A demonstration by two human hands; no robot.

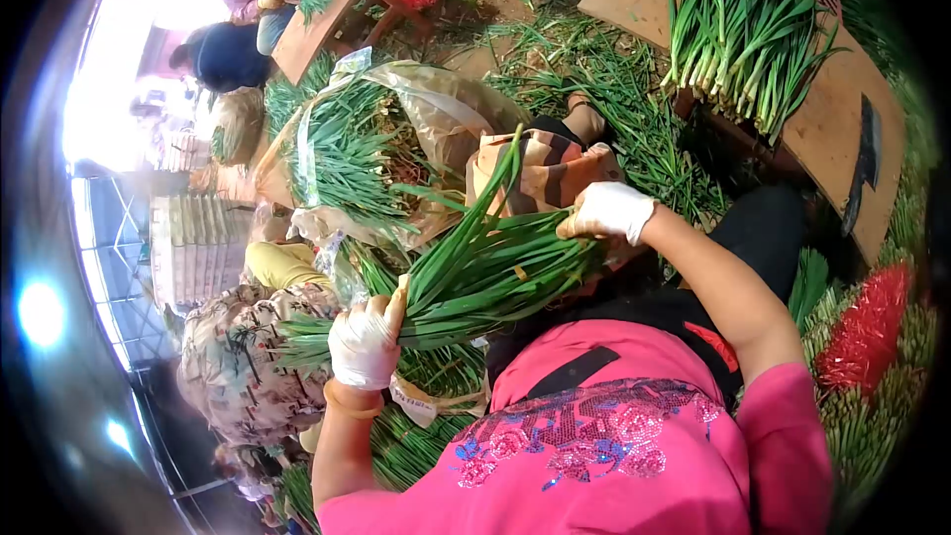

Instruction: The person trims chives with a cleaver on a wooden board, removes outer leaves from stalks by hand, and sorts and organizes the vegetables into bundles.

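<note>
A long bunch of garlic greens (pixel 485 282) stretches across my lap, held by both gloved hands. My left hand (pixel 364 342), in a white glove, closes around the leaves towards one end, its thumb along the top. At the other end my right hand (pixel 609 213), also white-gloved, is closed on the bunch from above; its fingertips are partly hidden. A few leaves stick up between the hands. Under and beyond the bunch are a brown and orange patterned cloth (pixel 525 163) and a clear plastic bag (pixel 431 104) with more greens.
A wooden board (pixel 832 109) on the right bears a pile of greens (pixel 743 30) and a long black tool (pixel 867 163). Red plastic strips (pixel 872 327) lie at the right. Loose leaves (pixel 634 109) cover the ground. A person in camouflage (pixel 248 357) sits close on the left.
</note>
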